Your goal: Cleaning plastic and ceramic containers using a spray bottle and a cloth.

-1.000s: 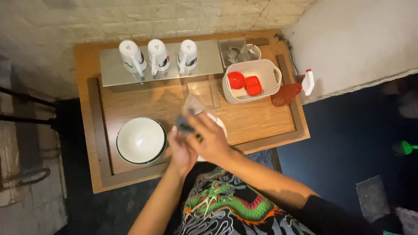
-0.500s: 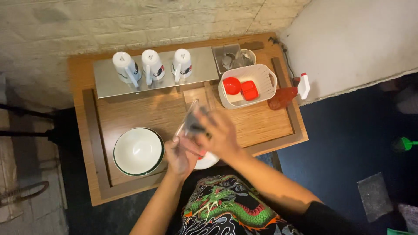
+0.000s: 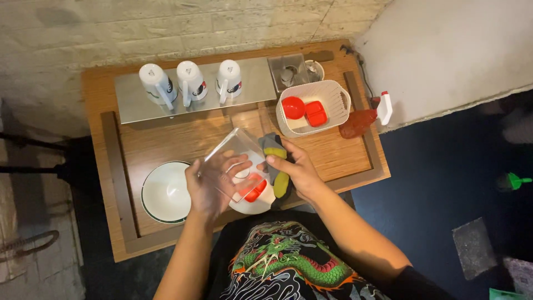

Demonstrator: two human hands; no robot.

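My left hand (image 3: 206, 188) grips a clear square plastic container (image 3: 233, 154), tilted over the wooden tray (image 3: 166, 139). At the container's right side, my right hand (image 3: 300, 173) holds a grey and yellow sponge (image 3: 275, 149) pressed against it. Just below both hands a white bowl (image 3: 252, 205) with something red (image 3: 255, 193) inside sits near the tray's front edge.
A white bowl with a dark rim (image 3: 165, 193) sits at the tray's left. Three white mugs (image 3: 190, 80) stand upside down on a metal tray (image 3: 133, 105) at the back. A white basket (image 3: 336, 97) holds red pieces, beside a red spray bottle (image 3: 361, 121).
My right hand has moved off the top of the container to its right side, showing the sponge. The clear container has tilted and now shows more fully in my left hand.
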